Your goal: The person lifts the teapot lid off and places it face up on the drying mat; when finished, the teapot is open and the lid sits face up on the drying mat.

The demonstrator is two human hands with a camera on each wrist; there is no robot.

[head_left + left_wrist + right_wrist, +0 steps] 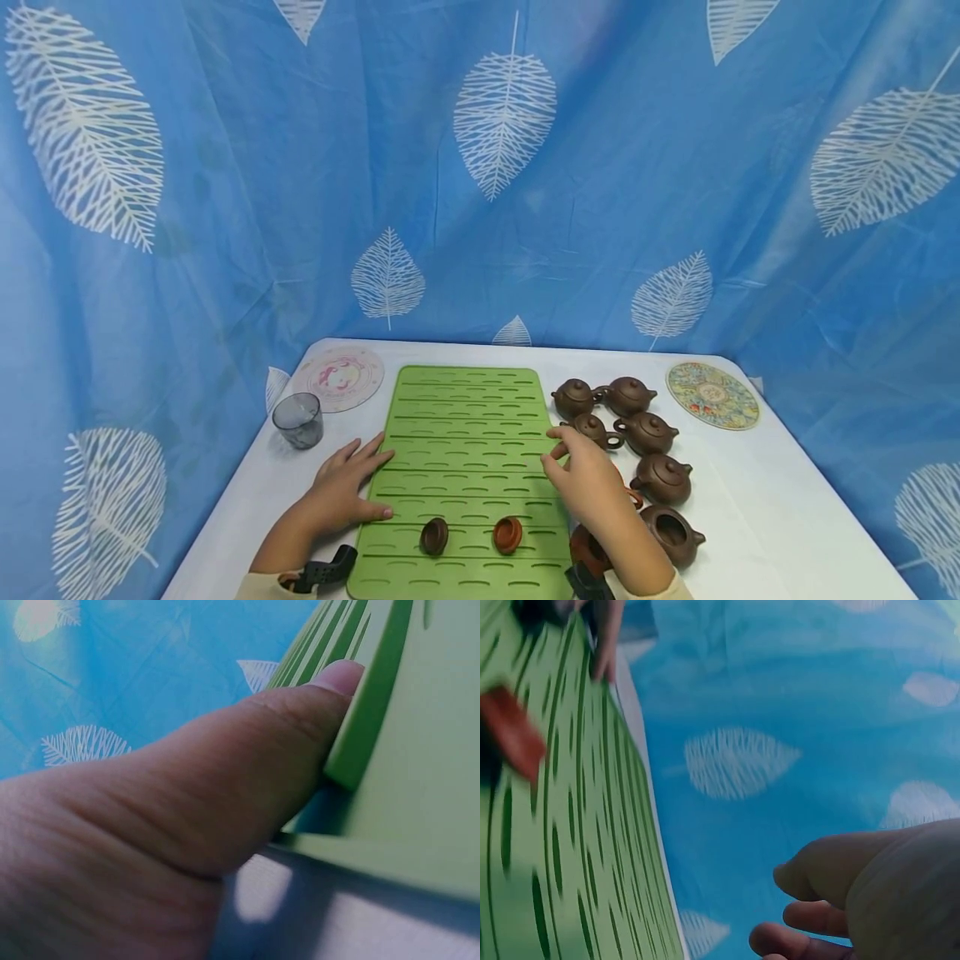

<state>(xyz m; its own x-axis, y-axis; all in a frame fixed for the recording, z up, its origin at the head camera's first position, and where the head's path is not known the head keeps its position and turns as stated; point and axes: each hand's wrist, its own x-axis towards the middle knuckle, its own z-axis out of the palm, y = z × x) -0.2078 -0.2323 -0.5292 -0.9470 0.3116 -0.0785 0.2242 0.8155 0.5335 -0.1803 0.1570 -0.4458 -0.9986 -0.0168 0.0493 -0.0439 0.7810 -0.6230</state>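
Note:
My left hand (pixel 347 487) rests on the left edge of a green slotted mat (pixel 465 450), fingers spread; its thumb (pixel 300 712) lies on the mat's rim in the left wrist view. Over the mat's right edge hovers my right hand (pixel 588 479), fingers loosely bent with nothing between them. It is nearest a small brown teapot (pixel 589 427). On the mat's near part lie a dark brown teapot lid (pixel 433 537) and a reddish one (pixel 507 535), hollow sides showing. A lidless reddish teapot (pixel 587 552) is partly hidden by my right forearm.
Right of the mat stand several brown teapots, among them a lidless one (pixel 672 536) and a lidded one (pixel 663 479). A grey glass (pixel 298 421) and a pink round placemat (pixel 341 379) are at the left. A patterned round placemat (pixel 712 396) lies far right.

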